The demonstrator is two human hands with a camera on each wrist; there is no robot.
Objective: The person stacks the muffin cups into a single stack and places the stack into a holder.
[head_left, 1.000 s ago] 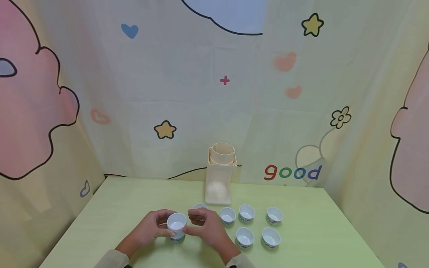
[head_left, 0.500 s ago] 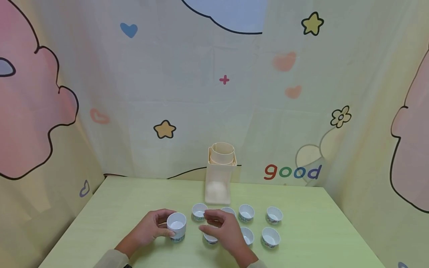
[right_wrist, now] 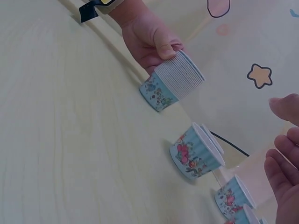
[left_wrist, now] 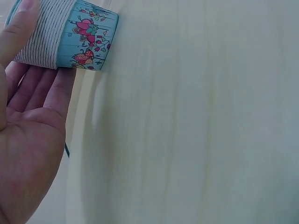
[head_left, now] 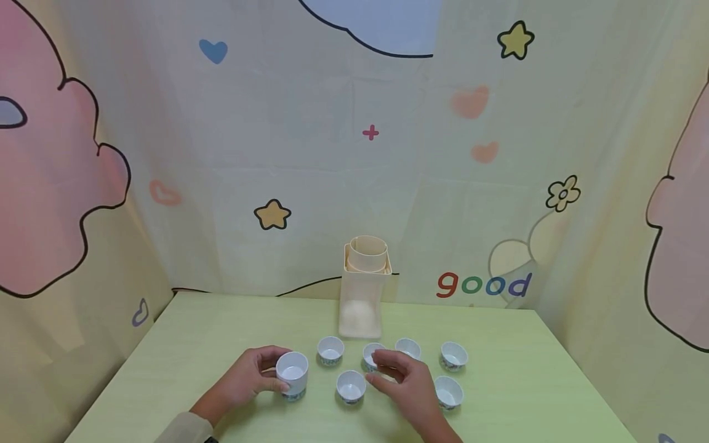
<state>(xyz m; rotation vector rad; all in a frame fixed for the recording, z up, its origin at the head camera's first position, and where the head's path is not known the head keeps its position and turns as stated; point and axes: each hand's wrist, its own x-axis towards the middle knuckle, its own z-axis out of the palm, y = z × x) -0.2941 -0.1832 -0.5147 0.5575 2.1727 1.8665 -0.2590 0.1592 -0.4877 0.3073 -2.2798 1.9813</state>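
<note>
My left hand (head_left: 252,376) grips an upright stack of nested paper baking cups (head_left: 292,372), thumb in front and fingers behind. In the left wrist view the lowest cup (left_wrist: 91,39) shows a light-blue side with red and pink flowers, below many stacked white rims. My right hand (head_left: 407,381) hovers over the cups on the right, fingers loosely bent and thumb apart, with nothing between them. Nearest its thumb stands a single paper cup (head_left: 351,387); another cup (head_left: 372,357) lies partly behind its fingertips. The right wrist view shows its fingers (right_wrist: 282,168) at the edge.
Other single cups stand upright on the pale table (head_left: 221,326): one at the back left (head_left: 330,351), one at the back (head_left: 407,347) and two at the right (head_left: 453,355). Behind them stands a cream-coloured holder (head_left: 362,295) with a round tube on top, before a printed curtain.
My right hand has left the stack and moved right, uncovering the back-left cup and the front cup near its thumb. My left hand stays in place with the stack.
</note>
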